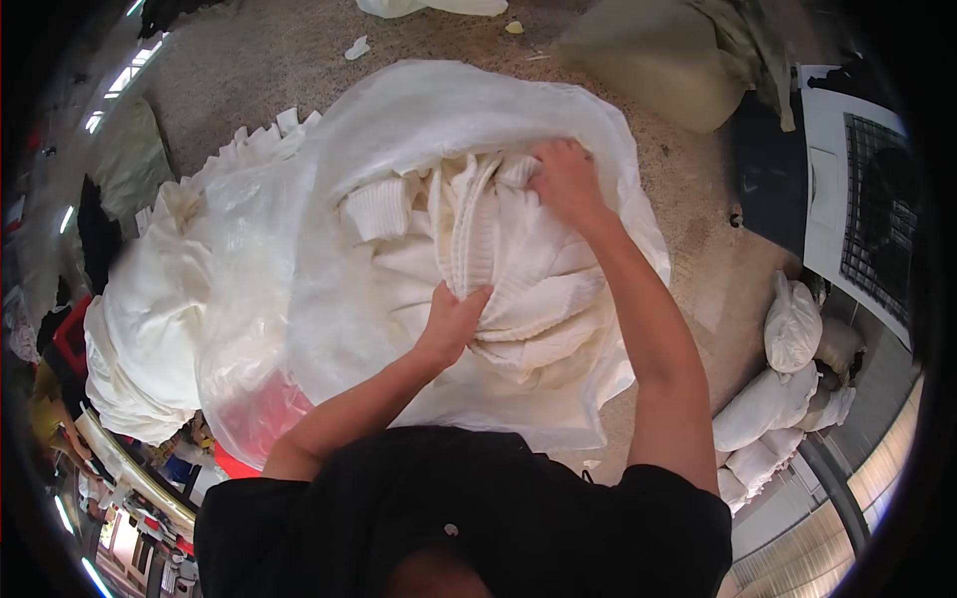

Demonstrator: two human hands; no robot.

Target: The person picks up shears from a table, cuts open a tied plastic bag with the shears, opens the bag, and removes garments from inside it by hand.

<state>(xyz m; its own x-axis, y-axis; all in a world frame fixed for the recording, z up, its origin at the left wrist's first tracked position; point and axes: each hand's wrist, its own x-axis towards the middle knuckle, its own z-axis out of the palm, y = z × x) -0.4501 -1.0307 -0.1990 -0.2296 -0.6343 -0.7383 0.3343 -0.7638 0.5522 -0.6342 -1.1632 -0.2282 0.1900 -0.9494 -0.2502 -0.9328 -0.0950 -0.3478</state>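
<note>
In the head view, white knitwear (pixel 533 234) lies loosely bunched, unfolded, inside a plastic bag (pixel 429 105) on the floor (pixel 683 184), the bag's mouth spread open, unclosed. The left hand (pixel 454 321), near the bag's near edge, has its fingers pinched on a ribbed band; the right hand (pixel 568 179) touches knitwear by the far right edge, its grip unclear.

Speckled brown floor (pixel 249 70); large translucent bag (pixel 449 95), white scrap (pixel 357 48) on it.
</note>
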